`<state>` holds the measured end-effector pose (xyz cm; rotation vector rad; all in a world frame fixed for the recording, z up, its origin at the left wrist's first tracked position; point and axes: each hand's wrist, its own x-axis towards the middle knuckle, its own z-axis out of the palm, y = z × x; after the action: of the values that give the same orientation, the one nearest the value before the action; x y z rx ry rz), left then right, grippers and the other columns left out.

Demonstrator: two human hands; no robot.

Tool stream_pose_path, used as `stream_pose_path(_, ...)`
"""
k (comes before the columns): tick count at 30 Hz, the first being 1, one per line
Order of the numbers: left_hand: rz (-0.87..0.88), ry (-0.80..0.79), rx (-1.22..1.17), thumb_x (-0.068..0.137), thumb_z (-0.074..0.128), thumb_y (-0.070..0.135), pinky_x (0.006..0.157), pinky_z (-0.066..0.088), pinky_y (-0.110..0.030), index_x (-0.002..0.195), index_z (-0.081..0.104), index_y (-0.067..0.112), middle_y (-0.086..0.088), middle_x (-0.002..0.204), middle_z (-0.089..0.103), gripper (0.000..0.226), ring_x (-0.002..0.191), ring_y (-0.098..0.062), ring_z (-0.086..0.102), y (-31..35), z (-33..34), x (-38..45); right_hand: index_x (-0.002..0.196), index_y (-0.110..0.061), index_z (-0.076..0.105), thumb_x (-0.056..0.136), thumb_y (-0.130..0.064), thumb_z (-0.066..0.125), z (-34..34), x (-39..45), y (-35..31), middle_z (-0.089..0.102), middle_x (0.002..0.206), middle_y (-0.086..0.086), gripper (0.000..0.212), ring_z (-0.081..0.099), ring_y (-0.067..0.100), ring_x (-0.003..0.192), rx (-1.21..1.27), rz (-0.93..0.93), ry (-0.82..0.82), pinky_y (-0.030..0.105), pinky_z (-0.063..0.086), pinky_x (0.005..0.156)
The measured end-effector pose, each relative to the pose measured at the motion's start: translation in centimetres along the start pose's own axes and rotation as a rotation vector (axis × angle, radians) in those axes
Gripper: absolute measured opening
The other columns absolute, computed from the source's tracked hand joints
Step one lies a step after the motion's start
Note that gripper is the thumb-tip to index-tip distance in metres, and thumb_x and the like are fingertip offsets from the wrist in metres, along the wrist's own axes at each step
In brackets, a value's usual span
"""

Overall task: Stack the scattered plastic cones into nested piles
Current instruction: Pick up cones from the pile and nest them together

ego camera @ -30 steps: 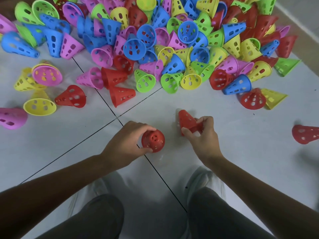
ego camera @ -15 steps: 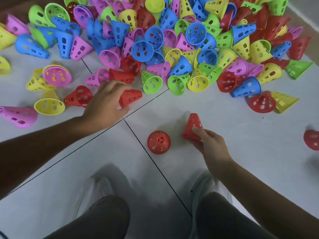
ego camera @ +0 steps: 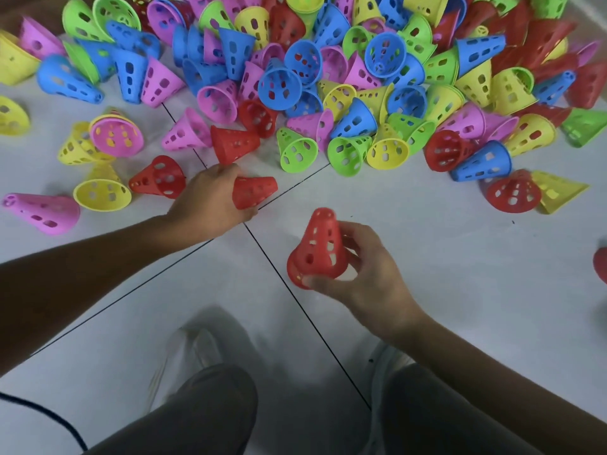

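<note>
Left grip [ego camera: 210, 195] curled round a red cone [ego camera: 254, 192] lying on its side, wide rim under the fingers, narrow tip pointing right, just left of a dark tile joint. Right grip [ego camera: 364, 274] clamped on a red nested pair [ego camera: 317, 249], thumb against the near rim, fingers wrapped round the right side, narrow tip pointing far, one wide rim peeking out beneath the other; whether lifted off the floor or resting on it cannot be told.

Just beyond the left grip, another red cone [ego camera: 235, 144] on its side, touching a pink cone [ego camera: 187, 131] to its left. Left of the left grip, a third red cone [ego camera: 159, 177] lying with its tip to the left, beside a yellow cone [ego camera: 101, 192] with its open mouth facing up toward the camera. Farther left, a pink cone [ego camera: 42, 211] lying flat, tip to the left.

Across the far side, a big heap of cones [ego camera: 361, 77] in blue, green, yellow, pink and red, jumbled and overlapping. At the heap's near right edge, a red cone with open mouth [ego camera: 512, 192] next to a yellow cone on its side [ego camera: 558, 192].

All on a pale tiled floor [ego camera: 427, 231]. Near edge: two knees in dark trousers [ego camera: 203, 412], pale blurred shoes [ego camera: 193, 353] beneath, and a thin dark cable [ego camera: 49, 415] at the near left corner.
</note>
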<state>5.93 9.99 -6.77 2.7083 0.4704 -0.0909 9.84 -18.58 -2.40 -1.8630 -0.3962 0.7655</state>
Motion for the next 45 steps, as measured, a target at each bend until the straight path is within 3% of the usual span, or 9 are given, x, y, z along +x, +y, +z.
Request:
stream_pose_path(3, -0.088, 0.018, -0.196, 0.073, 0.086, 0.041, 0.086, 0.053, -0.039, 0.117, 0.061, 0.018, -0.004, 0.106, 0.069, 0.056, 0.097, -0.025, 0.066, 0.8, -0.1, -1.3, 0.132, -0.031, 0.051, 0.072, -0.031, 0.090, 1.0, 0.1, 1.9, 0.053, 0.126, -0.015, 0.071, 0.053, 0.000, 0.110, -0.328, -0.125, -0.070, 0.007, 0.042, 0.091)
stream_pose_path(10, -0.185, -0.014, -0.628, 0.070, 0.085, 0.042, 0.093, 0.056, -0.039, 0.108, 0.062, 0.027, 0.011, 0.101, 0.072, 0.047, 0.095, -0.009, 0.069, 3.8, -0.5, -4.1, 0.138, -0.028, 0.046, 0.082, -0.023, 0.079, 1.9, 0.8, 4.5, 0.051, 0.137, -0.015, 0.064, 0.058, 0.015, 0.117, -0.460, -0.125, -0.090, 0.027, 0.047, 0.098)
stream_pose_path(18, -0.122, -0.098, -0.851, 0.077, 0.086, 0.030, 0.086, 0.048, -0.016, 0.110, 0.062, 0.024, 0.008, 0.106, 0.071, 0.041, 0.102, -0.008, 0.067, 7.4, -0.9, -5.3, 0.142, -0.029, 0.044, 0.074, -0.035, 0.085, 0.4, 0.8, 5.2, 0.046, 0.131, -0.023, 0.080, 0.043, -0.006, 0.116, -0.406, -0.103, -0.110, -0.001, 0.027, 0.095)
stream_pose_path(22, -0.069, -0.121, -0.934, 0.064, 0.090, 0.037, 0.098, 0.049, -0.031, 0.112, 0.063, 0.024, 0.006, 0.110, 0.073, 0.057, 0.109, -0.013, 0.067, 8.4, -0.2, -6.0, 0.145, -0.029, 0.043, 0.074, -0.049, 0.084, -2.7, 0.8, 6.5, 0.044, 0.145, -0.016, 0.084, 0.040, 0.000, 0.131, -0.537, -0.098, -0.096, 0.003, 0.024, 0.103)
stream_pose_path(25, -0.042, -0.128, -0.876, 0.056, 0.091, 0.043, 0.105, 0.048, -0.035, 0.115, 0.064, 0.028, 0.013, 0.113, 0.072, 0.066, 0.113, -0.007, 0.065, 8.9, 0.7, -6.7, 0.145, -0.029, 0.043, 0.076, -0.052, 0.081, -5.9, 0.8, 6.6, 0.043, 0.147, -0.012, 0.081, 0.043, 0.006, 0.131, -0.641, -0.085, -0.086, 0.014, 0.032, 0.104)
stream_pose_path(31, 0.027, -0.196, -0.602, 0.054, 0.092, 0.051, 0.096, 0.046, -0.019, 0.112, 0.061, 0.037, 0.025, 0.110, 0.066, 0.067, 0.109, 0.007, 0.059, 9.5, 2.1, -6.9, 0.137, -0.019, 0.052, 0.083, -0.058, 0.067, -10.7, 3.1, 6.4, 0.053, 0.136, -0.001, 0.069, 0.053, 0.016, 0.120, -0.684, -0.141, 0.058, 0.034, 0.047, 0.103)
stream_pose_path(37, 0.158, -0.175, -0.415, 0.063, 0.093, 0.039, 0.099, 0.042, -0.020, 0.121, 0.061, 0.031, 0.021, 0.120, 0.057, 0.067, 0.114, 0.003, 0.051, 8.7, 4.1, -5.8, 0.146, -0.015, 0.043, 0.094, -0.042, 0.066, -12.8, 7.7, 4.3, 0.046, 0.144, 0.009, 0.064, 0.045, 0.027, 0.133, -0.790, -0.203, 0.114, 0.037, 0.037, 0.110)
stream_pose_path(41, 0.226, -0.132, -0.402, 0.065, 0.093, 0.030, 0.101, 0.040, -0.019, 0.125, 0.060, 0.026, 0.015, 0.123, 0.058, 0.069, 0.117, -0.001, 0.050, 8.2, 4.7, -5.0, 0.154, -0.027, 0.033, 0.095, -0.040, 0.065, -12.7, 11.5, 1.8, 0.035, 0.152, 0.010, 0.069, 0.034, 0.030, 0.142, -0.848, -0.220, 0.102, 0.049, 0.036, 0.115)
stream_pose_path(45, 0.321, -0.200, -0.368, 0.064, 0.094, 0.030, 0.103, 0.029, -0.006, 0.135, 0.054, 0.022, 0.012, 0.127, 0.054, 0.082, 0.124, -0.003, 0.044, 7.3, 4.8, -4.8, 0.157, -0.041, 0.018, 0.095, -0.044, 0.064, -12.1, 13.8, 0.0, 0.020, 0.159, 0.010, 0.077, 0.022, 0.035, 0.147, -0.964, -0.105, 0.029, 0.056, 0.038, 0.112)
